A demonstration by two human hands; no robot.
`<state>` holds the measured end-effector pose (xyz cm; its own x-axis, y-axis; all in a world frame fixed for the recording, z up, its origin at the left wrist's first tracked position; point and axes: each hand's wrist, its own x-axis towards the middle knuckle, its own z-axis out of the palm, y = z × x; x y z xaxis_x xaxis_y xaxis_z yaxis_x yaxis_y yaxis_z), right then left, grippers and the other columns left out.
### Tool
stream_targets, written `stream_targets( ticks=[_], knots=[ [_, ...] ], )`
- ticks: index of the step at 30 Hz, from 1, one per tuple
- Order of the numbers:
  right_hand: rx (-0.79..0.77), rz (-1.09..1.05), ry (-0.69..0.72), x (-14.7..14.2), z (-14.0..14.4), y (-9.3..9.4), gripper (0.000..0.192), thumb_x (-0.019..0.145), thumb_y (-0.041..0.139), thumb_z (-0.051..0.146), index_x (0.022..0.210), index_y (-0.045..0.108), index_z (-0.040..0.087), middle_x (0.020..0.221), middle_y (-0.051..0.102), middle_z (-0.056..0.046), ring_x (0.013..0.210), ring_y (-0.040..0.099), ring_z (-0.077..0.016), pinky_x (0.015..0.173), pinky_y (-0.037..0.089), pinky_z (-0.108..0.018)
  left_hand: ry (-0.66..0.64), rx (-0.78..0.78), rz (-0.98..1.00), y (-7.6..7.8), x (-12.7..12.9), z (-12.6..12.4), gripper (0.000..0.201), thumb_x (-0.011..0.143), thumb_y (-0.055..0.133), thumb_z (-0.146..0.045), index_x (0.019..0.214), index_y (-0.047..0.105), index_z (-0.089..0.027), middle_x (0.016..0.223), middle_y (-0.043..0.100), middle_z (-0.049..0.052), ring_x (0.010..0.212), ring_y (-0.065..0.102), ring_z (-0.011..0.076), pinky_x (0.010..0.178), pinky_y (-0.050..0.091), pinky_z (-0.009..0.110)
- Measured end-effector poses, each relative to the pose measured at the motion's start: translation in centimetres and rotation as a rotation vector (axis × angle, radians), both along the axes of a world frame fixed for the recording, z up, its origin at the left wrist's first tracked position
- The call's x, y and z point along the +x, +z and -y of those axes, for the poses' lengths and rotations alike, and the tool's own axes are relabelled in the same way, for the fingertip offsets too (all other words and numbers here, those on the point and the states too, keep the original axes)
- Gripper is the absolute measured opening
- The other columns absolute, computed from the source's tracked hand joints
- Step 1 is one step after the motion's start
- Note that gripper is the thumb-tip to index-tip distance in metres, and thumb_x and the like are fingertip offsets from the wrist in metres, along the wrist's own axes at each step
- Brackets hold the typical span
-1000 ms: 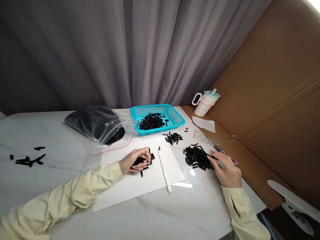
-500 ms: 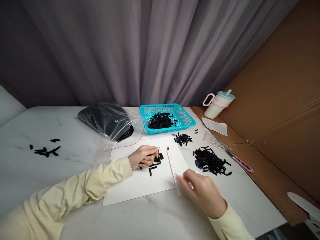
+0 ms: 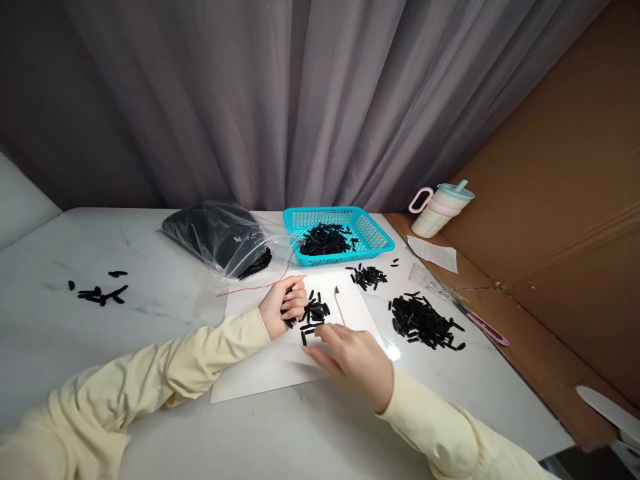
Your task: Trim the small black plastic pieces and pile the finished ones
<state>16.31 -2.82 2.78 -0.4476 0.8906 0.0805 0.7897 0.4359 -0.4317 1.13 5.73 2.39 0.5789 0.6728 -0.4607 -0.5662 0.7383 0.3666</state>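
Note:
My left hand [image 3: 284, 308] is curled closed around several small black elongated pieces, whose dark ends show between palm and fingers. A small heap of the same black pieces [image 3: 317, 308] lies beside it on a white sheet [image 3: 260, 370]. Over the sheet's front part, my right hand [image 3: 353, 360] has its thumb and fingers apart, close to the nearest loose pieces; nothing shows between them. Just beyond that hand, a craft knife [image 3: 344, 308] with a pale handle and dark blade tip rests on the sheet, its lower end hidden.
Behind the sheet stand a blue basket [image 3: 345, 260] of black pieces and a clear plastic bag [image 3: 215, 233] full of dark contents. More heaps [image 3: 423, 321] lie right, with a few pieces [image 3: 103, 295] far left. Pink-handled scissors [image 3: 487, 329] and a tumbler [image 3: 440, 210] are at right.
My right hand has moved left from beside the knife to the black pieces. My left hand has turned and lifted slightly away from the heap, fingers still curled. The view has shifted slightly.

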Motion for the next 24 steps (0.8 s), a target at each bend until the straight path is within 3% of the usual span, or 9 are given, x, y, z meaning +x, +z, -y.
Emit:
stream_targets(
  ticks=[2,6,10,14,18,24],
  knots=[
    [-0.16,-0.179,-0.023,-1.6,-0.8,-0.2,0.023,0.085,0.052,0.034,0.07,0.044,0.019,0.066,0.058,-0.005,0.056,0.053,-0.0176,0.05,0.02,-0.026,0.046,-0.018,0.007,-0.1,0.2,0.3,0.041,0.094,0.032,-0.022,0.053,0.029,-0.018,0.038,0.023,-0.009,0.023,0.022,0.0017,0.022,0.011,0.013],
    [-0.325,-0.369,-0.016,-3.7,-2.4,-1.1,0.032,0.088,0.045,0.038,0.063,0.038,0.02,0.051,0.052,0.001,0.042,0.046,-0.0116,0.047,0.029,-0.025,0.096,-0.024,0.015,-0.7,0.2,0.3,0.04,0.092,0.033,-0.021,0.052,0.028,-0.018,0.037,0.024,-0.009,0.023,0.021,0.0019,0.022,0.012,0.014],
    [-0.552,-0.583,-0.033,-4.4,-3.0,-2.1,0.042,0.088,0.035,0.054,0.064,0.039,0.02,0.048,0.053,0.001,0.032,0.042,-0.0085,0.035,0.032,-0.022,0.118,-0.015,0.017,-1.0,0.0,0.0,0.039,0.091,0.034,-0.02,0.052,0.029,-0.018,0.037,0.024,-0.009,0.024,0.021,0.0023,0.023,0.014,0.013],
    [-0.775,-0.766,-0.044,-3.9,-2.9,-2.5,0.05,0.077,0.041,0.068,0.068,0.043,0.019,0.049,0.055,0.002,0.031,0.045,-0.0084,0.026,0.029,-0.018,0.139,-0.001,0.003,-0.8,-0.3,-0.5,0.038,0.09,0.036,-0.018,0.052,0.031,-0.018,0.038,0.023,-0.009,0.025,0.019,0.0021,0.024,0.012,0.014],
    [-0.961,-0.871,-0.022,-2.4,-2.8,-2.4,0.05,0.07,0.056,0.064,0.061,0.047,0.016,0.055,0.06,-0.003,0.039,0.055,-0.0114,0.026,0.034,-0.017,0.156,0.012,-0.039,-0.6,-0.7,-1.0,0.038,0.089,0.036,-0.018,0.052,0.032,-0.017,0.038,0.021,-0.01,0.025,0.018,0.0019,0.025,0.008,0.014],
    [-1.005,-1.01,-0.045,-0.4,-3.6,-2.6,0.043,0.073,0.062,0.051,0.06,0.051,0.013,0.067,0.064,-0.005,0.046,0.059,-0.0092,0.03,0.039,-0.015,0.115,0.08,-0.127,-0.8,0.0,0.0,0.037,0.087,0.046,-0.02,0.051,0.038,-0.014,0.039,0.028,-0.009,0.027,0.021,0.0007,0.027,0.005,0.011]
  ],
)
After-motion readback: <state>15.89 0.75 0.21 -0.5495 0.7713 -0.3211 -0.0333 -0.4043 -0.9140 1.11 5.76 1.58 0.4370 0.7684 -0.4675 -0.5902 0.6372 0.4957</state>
